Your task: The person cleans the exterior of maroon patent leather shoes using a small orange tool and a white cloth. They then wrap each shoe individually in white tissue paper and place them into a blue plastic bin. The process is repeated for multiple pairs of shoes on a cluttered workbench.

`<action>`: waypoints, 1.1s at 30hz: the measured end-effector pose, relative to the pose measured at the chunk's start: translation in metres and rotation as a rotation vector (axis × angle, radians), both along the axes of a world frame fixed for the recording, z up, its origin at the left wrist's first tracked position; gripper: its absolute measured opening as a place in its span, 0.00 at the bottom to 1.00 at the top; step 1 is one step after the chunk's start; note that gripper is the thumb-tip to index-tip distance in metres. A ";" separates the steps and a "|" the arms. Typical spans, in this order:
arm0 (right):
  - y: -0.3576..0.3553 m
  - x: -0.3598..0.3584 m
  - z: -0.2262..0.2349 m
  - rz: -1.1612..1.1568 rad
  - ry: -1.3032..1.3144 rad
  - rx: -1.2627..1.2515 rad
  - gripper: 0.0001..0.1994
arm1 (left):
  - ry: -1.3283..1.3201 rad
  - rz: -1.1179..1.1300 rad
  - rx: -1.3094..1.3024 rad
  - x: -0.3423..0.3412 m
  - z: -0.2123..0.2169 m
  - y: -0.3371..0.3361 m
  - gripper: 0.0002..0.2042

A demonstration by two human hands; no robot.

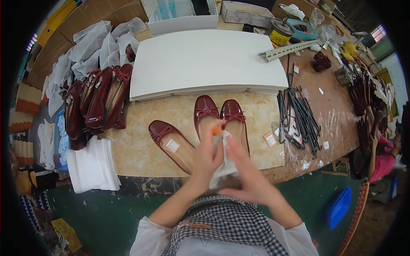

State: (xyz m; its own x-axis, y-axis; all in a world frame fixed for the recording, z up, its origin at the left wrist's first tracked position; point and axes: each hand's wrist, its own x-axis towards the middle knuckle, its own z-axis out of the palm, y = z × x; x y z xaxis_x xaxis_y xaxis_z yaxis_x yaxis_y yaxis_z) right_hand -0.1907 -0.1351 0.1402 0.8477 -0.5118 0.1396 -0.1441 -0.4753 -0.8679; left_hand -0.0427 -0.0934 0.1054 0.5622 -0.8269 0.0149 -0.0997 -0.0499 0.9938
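Note:
My left hand is closed on a crumpled white sheet, thin like tissue paper or cloth; I cannot tell which. A small orange thing shows at its fingertips, too blurred to name. My right hand is beside the sheet, fingers stretched against it and thumb spread away, smeared by motion. Just beyond my hands lie dark red glossy ballet flats with bows: a left one with a white label inside, a middle one and a right one. My hands partly cover the latter two.
A stack of large white sheets lies behind the shoes. More red flats and white wrapping fill the left, above folded white sheets. Black hooked rods, a metal bar and a tin are at right.

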 end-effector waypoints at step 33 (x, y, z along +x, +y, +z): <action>-0.062 -0.033 -0.068 -0.346 0.106 0.112 0.24 | -1.319 0.152 0.328 0.154 -0.035 -0.165 0.28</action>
State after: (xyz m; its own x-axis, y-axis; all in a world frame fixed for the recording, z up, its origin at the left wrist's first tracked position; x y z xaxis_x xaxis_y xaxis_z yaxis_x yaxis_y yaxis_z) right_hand -0.2239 -0.1975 0.0721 0.6289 -0.7774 -0.0125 -0.3708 -0.2858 -0.8836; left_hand 0.1113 -0.2583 0.0703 0.3688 -0.8279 0.4227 -0.9274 -0.3585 0.1070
